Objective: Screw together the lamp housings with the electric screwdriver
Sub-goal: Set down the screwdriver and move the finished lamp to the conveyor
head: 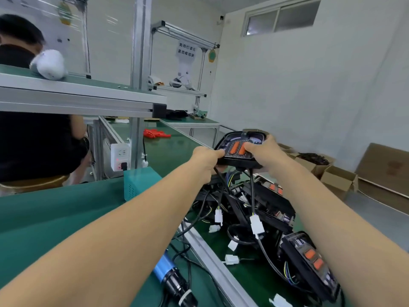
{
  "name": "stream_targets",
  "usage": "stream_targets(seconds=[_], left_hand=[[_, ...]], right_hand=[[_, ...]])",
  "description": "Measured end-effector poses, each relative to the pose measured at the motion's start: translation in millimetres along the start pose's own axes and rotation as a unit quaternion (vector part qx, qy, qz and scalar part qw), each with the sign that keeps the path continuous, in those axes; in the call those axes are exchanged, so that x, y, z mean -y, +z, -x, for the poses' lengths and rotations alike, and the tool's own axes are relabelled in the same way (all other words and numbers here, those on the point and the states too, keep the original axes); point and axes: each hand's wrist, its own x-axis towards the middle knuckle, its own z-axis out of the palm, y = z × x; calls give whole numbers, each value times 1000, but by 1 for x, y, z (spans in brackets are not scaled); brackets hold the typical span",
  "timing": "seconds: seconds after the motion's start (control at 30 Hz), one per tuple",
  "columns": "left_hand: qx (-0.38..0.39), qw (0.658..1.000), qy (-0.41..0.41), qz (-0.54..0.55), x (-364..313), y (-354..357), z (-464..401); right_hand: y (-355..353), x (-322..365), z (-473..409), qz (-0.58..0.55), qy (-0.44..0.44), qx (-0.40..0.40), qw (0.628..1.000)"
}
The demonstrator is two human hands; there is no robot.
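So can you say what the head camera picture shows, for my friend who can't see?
Left hand and right hand hold up a black lamp housing above a pile of lamp housings. A blue electric screwdriver lies on the green table.

White walls, high window, grey floor, green-topped benches, aluminium shelf frame, cardboard boxes

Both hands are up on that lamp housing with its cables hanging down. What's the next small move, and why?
Probably lower the black lamp housing with orange lenses onto the green bench mat near you. The left hand and right hand both grip it in the air, its white-plug cables dangle over the pile of other housings, and the blue-and-black electric screwdriver lies untouched, so one hand must come free.
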Motion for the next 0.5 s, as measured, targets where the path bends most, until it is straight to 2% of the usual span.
stream_targets(seconds=[0.23, 0.5], left_hand=[[7, 998, -16, -66, 12, 10, -25], [28, 996, -48, -74, 33, 19, -34]], right_hand=[[-10, -10, -20, 64, 55, 31, 996], [-13, -43, -35, 91, 85, 67, 990]])
